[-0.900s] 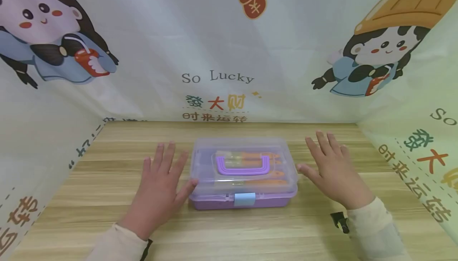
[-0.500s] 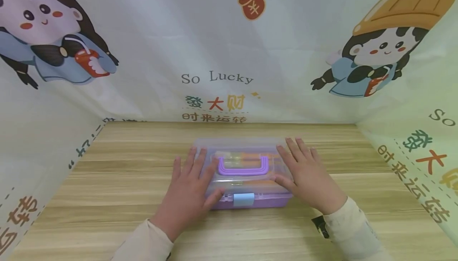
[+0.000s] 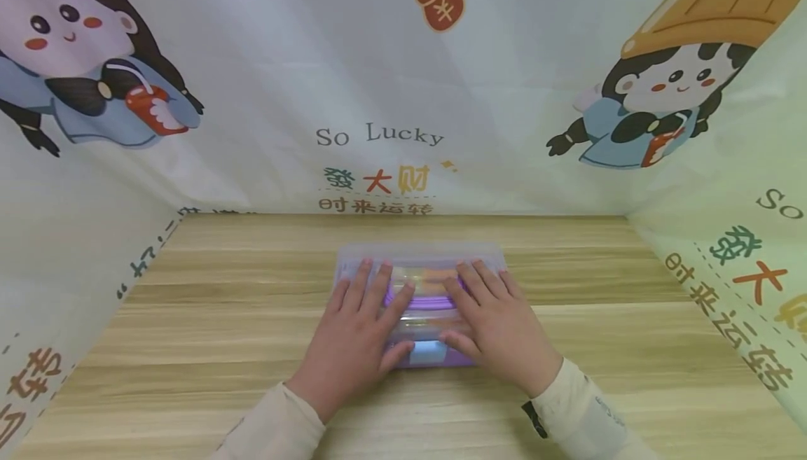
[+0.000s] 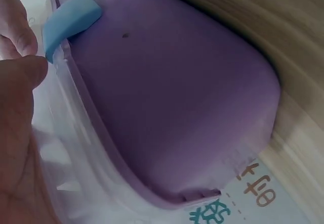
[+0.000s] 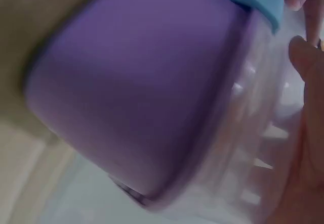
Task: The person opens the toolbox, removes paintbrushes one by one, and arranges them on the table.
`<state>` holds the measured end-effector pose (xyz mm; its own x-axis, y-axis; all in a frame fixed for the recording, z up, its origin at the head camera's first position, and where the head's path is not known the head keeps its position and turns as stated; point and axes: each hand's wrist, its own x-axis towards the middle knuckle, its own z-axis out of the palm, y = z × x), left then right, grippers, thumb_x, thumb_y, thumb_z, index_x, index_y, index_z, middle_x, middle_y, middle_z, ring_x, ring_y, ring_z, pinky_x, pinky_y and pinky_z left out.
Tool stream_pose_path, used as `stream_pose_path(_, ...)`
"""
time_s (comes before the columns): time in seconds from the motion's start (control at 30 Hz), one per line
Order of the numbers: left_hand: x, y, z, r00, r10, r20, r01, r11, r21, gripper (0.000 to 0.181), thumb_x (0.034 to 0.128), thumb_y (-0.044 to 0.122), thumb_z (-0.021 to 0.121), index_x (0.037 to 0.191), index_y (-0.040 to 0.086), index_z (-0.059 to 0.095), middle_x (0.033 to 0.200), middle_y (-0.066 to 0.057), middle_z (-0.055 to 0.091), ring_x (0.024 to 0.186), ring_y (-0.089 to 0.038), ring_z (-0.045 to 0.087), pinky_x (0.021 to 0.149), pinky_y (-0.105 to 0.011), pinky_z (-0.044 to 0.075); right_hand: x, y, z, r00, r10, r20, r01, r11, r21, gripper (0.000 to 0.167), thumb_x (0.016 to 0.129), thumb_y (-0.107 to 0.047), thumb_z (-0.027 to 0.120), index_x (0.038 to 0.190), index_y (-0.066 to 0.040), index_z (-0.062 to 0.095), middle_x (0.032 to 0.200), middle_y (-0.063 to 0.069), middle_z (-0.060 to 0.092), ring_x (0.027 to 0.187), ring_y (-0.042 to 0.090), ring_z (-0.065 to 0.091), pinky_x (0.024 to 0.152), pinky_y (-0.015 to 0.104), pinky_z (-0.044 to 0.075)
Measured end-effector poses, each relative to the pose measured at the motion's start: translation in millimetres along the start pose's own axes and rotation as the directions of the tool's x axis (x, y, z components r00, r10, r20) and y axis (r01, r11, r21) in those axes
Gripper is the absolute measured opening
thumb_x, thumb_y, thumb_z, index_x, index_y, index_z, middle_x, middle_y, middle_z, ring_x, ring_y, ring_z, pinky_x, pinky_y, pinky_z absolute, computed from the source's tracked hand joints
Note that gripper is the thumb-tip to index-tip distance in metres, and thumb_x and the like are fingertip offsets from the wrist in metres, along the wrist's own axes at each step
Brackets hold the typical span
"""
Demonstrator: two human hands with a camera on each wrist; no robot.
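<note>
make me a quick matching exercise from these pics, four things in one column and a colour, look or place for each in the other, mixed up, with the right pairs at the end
Column one
1. latch
2. lid
3. box base
4. left hand

Column two
a. purple all over its outer wall
b. over the left part of the box, fingers spread
c. light blue, at the middle of the box's front
d. see-through, with a purple handle on top

Right pairs
1-c, 2-d, 3-a, 4-b
</note>
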<state>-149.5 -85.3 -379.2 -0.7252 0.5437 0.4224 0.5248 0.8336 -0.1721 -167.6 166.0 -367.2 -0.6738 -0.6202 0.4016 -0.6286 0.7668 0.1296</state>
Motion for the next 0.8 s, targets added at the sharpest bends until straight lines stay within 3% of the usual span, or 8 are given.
stream_pose_path(0.17, -1.9, 5.2, 3.9, 0.999, 0.037, -0.012, -0.036, 0.998, 0.047, 0.081, 0.0885, 0.065, 0.057, 0.152, 0.018, 0.043, 0.158, -0.018, 0.031, 0.144, -0.046, 0.023, 0.106, -0.061, 0.034, -1.7, -1, 10, 0.996, -0.012, -0.092, 0.009, 0.999, -0.033, 0.079, 0.097, -0.068, 0.036, 0.142, -0.007, 0.053, 0.146, 0.019, 0.049, 0.134, 0.039, 0.044, 0.102, 0.063, 0.039)
stream_pose_path(0.43, -2.8, 13.3, 6.5, 0.998, 0.014, -0.055, -0.007, 0.994, 0.112, 0.086, 0.0825, 0.073, 0.058, 0.15, 0.021, 0.045, 0.153, -0.014, 0.04, 0.13, -0.054, 0.039, 0.101, -0.062, 0.038, -3.5, -8, 12, 0.993, 0.01, -0.117, -0.019, 0.997, -0.079, 0.073, 0.087, -0.059, 0.064, 0.142, -0.012, 0.052, 0.143, 0.021, 0.05, 0.13, 0.042, 0.047, 0.1, 0.064, 0.039)
stream_pose_path(0.6, -3.5, 14.6, 8.7, 0.997, 0.013, -0.072, -0.004, 0.992, 0.124, 0.088, 0.0814, 0.074, 0.059, 0.149, 0.02, 0.046, 0.152, -0.013, 0.042, 0.129, -0.054, 0.04, 0.1, -0.063, 0.038, -5.1, -11, 14, 0.992, 0.007, -0.123, -0.02, 0.995, -0.1, 0.073, 0.088, -0.06, 0.06, 0.143, -0.012, 0.051, 0.142, 0.021, 0.049, 0.129, 0.044, 0.046, 0.099, 0.067, 0.039)
stream_pose_path(0.8, -4.7, 18.2, 16.7, 0.994, 0.009, -0.11, 0.007, 0.99, 0.143, 0.092, 0.0782, 0.076, 0.06, 0.147, 0.017, 0.046, 0.149, -0.014, 0.045, 0.129, -0.054, 0.04, 0.098, -0.065, 0.038, -6.8, -12, 16, 0.993, -0.002, -0.115, -0.012, 0.993, -0.12, 0.086, 0.085, -0.068, 0.056, 0.146, -0.008, 0.047, 0.143, 0.023, 0.047, 0.13, 0.045, 0.044, 0.099, 0.068, 0.037)
